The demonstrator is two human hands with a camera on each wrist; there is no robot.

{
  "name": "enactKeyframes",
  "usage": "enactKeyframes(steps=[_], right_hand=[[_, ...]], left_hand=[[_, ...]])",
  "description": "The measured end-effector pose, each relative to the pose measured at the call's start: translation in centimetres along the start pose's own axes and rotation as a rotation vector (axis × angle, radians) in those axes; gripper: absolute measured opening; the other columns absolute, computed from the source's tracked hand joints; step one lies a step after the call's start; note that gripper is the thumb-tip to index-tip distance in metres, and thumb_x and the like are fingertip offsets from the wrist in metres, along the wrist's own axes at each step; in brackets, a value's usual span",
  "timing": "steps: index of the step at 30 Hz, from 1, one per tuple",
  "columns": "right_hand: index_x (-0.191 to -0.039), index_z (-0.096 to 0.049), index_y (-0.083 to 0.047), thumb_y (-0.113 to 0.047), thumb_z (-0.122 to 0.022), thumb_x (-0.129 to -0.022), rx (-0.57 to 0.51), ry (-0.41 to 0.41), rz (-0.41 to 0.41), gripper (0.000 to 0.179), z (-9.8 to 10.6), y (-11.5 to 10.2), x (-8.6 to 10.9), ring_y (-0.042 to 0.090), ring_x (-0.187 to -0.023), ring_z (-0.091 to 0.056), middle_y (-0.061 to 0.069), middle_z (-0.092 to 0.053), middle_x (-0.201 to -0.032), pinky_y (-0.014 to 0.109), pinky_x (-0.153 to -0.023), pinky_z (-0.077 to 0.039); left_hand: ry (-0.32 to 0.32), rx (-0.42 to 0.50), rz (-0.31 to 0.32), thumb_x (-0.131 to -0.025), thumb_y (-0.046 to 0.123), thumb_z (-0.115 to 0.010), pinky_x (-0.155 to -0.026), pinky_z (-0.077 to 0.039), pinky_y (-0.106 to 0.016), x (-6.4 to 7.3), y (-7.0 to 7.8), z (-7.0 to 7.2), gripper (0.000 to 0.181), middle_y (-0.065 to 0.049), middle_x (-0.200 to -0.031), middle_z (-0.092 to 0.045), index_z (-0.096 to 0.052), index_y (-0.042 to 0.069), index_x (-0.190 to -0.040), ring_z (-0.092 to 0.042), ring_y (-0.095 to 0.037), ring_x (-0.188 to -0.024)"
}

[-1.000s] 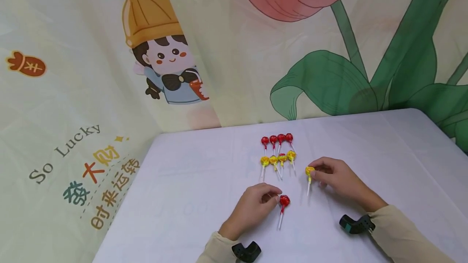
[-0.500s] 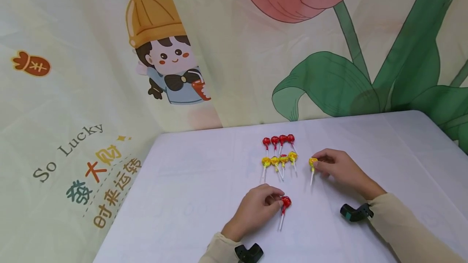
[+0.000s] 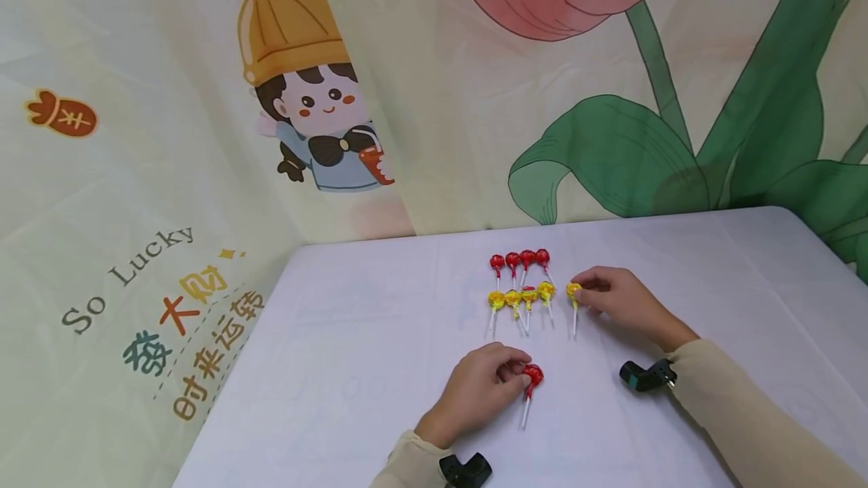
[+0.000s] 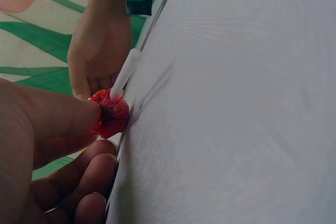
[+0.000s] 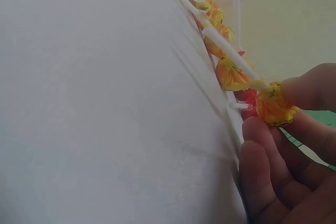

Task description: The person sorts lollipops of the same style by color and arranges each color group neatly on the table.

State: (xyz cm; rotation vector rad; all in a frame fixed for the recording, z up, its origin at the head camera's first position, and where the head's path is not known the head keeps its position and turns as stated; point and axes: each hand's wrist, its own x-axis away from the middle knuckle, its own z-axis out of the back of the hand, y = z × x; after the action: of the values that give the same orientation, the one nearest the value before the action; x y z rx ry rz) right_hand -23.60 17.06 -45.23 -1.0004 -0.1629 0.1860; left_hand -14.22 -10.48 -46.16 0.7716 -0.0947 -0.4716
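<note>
Between the thumb and fingers of my right hand (image 3: 627, 301) is the wrapped head of a yellow lollipop (image 3: 573, 292); its white stick points toward me. It is just right of a row of several yellow lollipops (image 3: 496, 300). Nearer to me, my left hand (image 3: 475, 388) pinches a red lollipop (image 3: 533, 376) by its head, low at the tabletop. The left wrist view shows the thumb against the red wrapper (image 4: 111, 114). In the right wrist view the held yellow head (image 5: 275, 106) partly covers a red one behind.
Several red lollipops (image 3: 527, 257) form a second row behind the yellow ones. All lie on a white-covered table (image 3: 353, 337). A printed cloth backdrop (image 3: 434, 134) hangs along the table's far edge. Each wrist carries a black camera (image 3: 647, 376).
My right hand has moved the yellow lollipop away from me, then left, closer to the end of the yellow row. My left hand stays nearly in place at the red lollipop.
</note>
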Motion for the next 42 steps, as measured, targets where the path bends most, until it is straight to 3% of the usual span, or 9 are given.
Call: enactKeyframes(steps=[16, 25, 42], right_hand=[[-0.126, -0.066, -0.003, -0.023, -0.067, -0.096, 0.064, -0.012, -0.023, 0.036, -0.6, -0.2, -1.7, 0.025, -0.094, -0.057, 0.013, -0.064, -0.116, 0.032, -0.075, -0.054], [-0.125, -0.067, -0.005, -0.025, -0.068, -0.096, 0.095, -0.009, -0.031, 0.035, -0.9, 0.0, -2.0, 0.027, -0.098, -0.056, 0.011, -0.065, -0.115, 0.032, -0.077, -0.055], [-0.122, -0.068, -0.004, -0.023, -0.068, -0.096, 0.127, 0.023, -0.029, 0.033, -1.5, 0.1, -2.2, 0.027, -0.098, -0.057, 0.010, -0.066, -0.110, 0.036, -0.081, -0.054]], left_hand=[[0.000, -0.027, 0.008, -0.091, 0.021, -0.072, -0.064, -0.044, -0.019, -0.1, 0.3, 0.1, 0.018, 0.018, -0.082, -0.056, -0.077, 0.018, -0.109, -0.052, 0.004, -0.073], [-0.003, -0.022, 0.033, -0.090, 0.035, -0.076, -0.065, -0.043, -0.020, -0.2, 0.4, -0.1, 0.025, 0.019, -0.084, -0.058, -0.077, 0.019, -0.108, -0.052, 0.005, -0.073], [0.012, -0.057, 0.034, -0.088, 0.031, -0.078, -0.063, -0.042, -0.020, -0.3, 0.4, -0.4, 0.019, 0.017, -0.082, -0.057, -0.077, 0.021, -0.104, -0.051, 0.005, -0.071]])
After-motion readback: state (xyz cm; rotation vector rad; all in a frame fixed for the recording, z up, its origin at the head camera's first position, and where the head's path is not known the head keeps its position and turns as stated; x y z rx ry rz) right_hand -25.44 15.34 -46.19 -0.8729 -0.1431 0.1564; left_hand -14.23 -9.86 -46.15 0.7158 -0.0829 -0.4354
